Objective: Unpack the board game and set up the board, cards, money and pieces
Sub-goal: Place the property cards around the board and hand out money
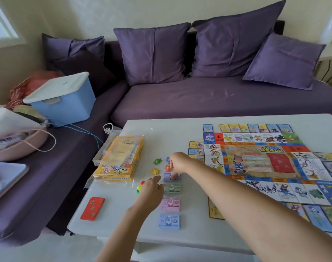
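Reaching hand (right): right hand (178, 163) is stretched over the table's left half, fingers curled down and pinching the purple money stack (167, 176).
Left hand: left hand (151, 193) lies just left of the green money stack (173, 189), fingers loosely extended, nothing seen in them; fingertips are near the purple stack.
Money: four stacks in one column, far to near: purple, green, pink money stack (170, 204), blue money stack (169, 221).
Pieces: green star (157, 161), purple star (168, 159), orange star (168, 168) and yellow piece (155, 171) are clustered just beyond the money; the purple and orange ones are partly hidden by the right hand.
Small bits: red, yellow and green small pieces (140, 186) sit just left of the left hand; what kind is too small to tell.
Board: board (255, 159) lies flat and unfolded on the table's right half, right forearm crossing its near corner.
Cards: property cards (252, 128) are laid in rows along the board's outer edges.
Red deck: red card deck (92, 208) is at near left, well apart from the money.
Box: yellow game box (119, 159) in clear plastic lies flat at the left edge.
Table: white table (170, 133), holding all of the above.
Background: purple sofa (199, 99) with cushions (153, 52); blue storage bin (67, 104) with a white lid sits on its left section.
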A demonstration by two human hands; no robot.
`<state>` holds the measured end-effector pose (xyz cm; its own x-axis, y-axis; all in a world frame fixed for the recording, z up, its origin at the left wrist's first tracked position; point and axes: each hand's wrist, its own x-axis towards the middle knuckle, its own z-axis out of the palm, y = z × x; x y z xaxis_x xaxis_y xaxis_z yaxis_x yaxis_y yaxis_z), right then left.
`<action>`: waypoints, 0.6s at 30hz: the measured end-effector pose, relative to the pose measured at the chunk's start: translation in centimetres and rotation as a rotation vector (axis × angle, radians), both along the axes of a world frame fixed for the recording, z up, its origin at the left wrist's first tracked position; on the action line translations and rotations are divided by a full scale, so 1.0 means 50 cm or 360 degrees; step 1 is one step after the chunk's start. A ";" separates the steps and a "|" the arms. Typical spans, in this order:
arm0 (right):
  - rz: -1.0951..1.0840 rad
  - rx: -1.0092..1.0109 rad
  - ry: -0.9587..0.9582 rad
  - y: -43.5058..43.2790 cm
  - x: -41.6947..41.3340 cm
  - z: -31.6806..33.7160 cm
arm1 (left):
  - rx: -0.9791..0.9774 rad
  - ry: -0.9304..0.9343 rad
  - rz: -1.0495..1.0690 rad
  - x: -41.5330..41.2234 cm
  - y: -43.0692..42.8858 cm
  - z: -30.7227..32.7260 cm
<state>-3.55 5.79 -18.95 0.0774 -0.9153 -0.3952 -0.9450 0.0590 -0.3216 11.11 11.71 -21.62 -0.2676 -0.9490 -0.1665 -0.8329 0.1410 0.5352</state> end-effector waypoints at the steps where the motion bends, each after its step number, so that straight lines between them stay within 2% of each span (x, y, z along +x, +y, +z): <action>1: 0.0016 0.0007 0.0052 -0.005 0.004 -0.001 | 0.0009 -0.0019 -0.0006 -0.002 -0.007 0.000; 9: 0.0184 -0.0035 0.0355 -0.018 0.020 -0.010 | 0.0122 -0.0068 0.0007 -0.009 -0.048 -0.007; 18: 0.0300 -0.0106 0.0354 -0.008 0.016 -0.017 | 0.0152 -0.0139 -0.0083 -0.017 -0.048 0.007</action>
